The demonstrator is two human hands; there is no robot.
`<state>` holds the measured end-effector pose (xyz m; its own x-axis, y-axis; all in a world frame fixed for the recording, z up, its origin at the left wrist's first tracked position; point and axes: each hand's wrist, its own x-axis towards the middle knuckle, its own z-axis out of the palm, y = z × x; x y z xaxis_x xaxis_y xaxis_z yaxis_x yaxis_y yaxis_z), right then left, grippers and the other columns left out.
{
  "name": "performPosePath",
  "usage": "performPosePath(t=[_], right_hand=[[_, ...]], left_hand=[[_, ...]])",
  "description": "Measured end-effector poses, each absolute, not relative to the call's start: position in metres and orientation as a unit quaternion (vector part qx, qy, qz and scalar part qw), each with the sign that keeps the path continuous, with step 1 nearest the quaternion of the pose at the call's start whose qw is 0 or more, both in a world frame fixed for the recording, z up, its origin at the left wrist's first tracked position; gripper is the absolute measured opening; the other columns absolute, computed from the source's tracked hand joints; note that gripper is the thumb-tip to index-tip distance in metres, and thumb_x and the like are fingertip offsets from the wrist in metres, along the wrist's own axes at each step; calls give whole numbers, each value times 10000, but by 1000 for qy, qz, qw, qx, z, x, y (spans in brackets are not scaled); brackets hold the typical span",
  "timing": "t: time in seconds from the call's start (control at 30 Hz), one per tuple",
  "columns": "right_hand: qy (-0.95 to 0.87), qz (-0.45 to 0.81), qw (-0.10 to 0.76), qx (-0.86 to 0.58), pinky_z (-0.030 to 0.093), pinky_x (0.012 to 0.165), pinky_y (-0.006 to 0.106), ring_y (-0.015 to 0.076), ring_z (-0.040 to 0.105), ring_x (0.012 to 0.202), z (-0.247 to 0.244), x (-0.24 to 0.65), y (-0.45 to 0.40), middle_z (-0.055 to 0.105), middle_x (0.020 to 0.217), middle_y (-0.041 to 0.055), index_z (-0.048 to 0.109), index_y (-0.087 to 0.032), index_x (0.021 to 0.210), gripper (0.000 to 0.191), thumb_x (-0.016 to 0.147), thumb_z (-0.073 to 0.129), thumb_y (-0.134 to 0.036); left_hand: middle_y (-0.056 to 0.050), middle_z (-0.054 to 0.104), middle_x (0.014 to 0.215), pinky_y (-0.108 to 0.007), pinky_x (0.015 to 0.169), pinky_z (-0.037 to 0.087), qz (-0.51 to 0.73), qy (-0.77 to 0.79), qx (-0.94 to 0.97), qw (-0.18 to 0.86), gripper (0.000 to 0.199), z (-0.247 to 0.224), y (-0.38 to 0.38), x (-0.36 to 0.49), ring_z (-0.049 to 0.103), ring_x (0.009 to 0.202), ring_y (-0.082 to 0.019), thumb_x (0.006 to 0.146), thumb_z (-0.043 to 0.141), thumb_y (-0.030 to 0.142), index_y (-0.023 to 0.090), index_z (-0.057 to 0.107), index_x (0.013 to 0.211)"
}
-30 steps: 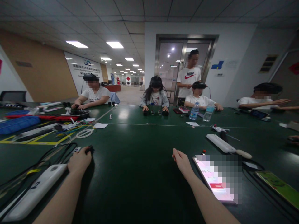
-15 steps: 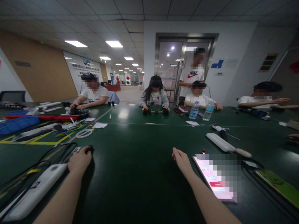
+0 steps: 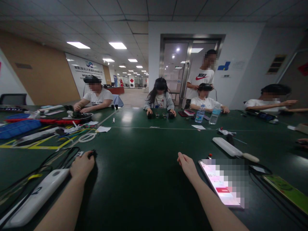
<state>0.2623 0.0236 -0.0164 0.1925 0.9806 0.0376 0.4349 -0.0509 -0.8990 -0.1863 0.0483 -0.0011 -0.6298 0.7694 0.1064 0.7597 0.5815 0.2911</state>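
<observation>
Two forearms of mine reach out over the green table (image 3: 134, 186), well short of its far edge; its near edge is out of view. My left hand (image 3: 83, 163) has its fingers closed about a small black object (image 3: 92, 154), toward the table's left side; part of it is hidden under my fingers, so I cannot tell how firm the hold is. My right hand (image 3: 186, 163) is folded in a loose curl, just beside the upper left corner of the lit phone (image 3: 216, 184); nothing shows past its fingers, though the palm is hidden and I cannot tell whether it holds anything.

To hold the black object well, I judge a light, even grip best, fingertips doing the work and the wrist level; the white case (image 3: 38, 197) ends right beside my left wrist, so any shift is better made away from it; the black cables (image 3: 54, 160) lie near too and could snag; on the right, a relaxed forearm clear of the phone's long edge would avoid a nudge.
</observation>
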Motion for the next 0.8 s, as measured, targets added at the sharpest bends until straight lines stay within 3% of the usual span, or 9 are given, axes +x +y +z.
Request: performPosePath(t=[0.8], right_hand=[[-552, 318, 422, -646, 371, 559, 281, 156, 486, 574, -13, 260, 21, 500, 581, -6, 549, -205, 615, 472, 809, 366, -594]], left_hand=[[-177, 581, 1154, -452, 788, 485, 165, 885, 436, 14, 468, 0, 47, -187, 576, 1027, -363, 817, 404, 391, 248, 556, 1237]])
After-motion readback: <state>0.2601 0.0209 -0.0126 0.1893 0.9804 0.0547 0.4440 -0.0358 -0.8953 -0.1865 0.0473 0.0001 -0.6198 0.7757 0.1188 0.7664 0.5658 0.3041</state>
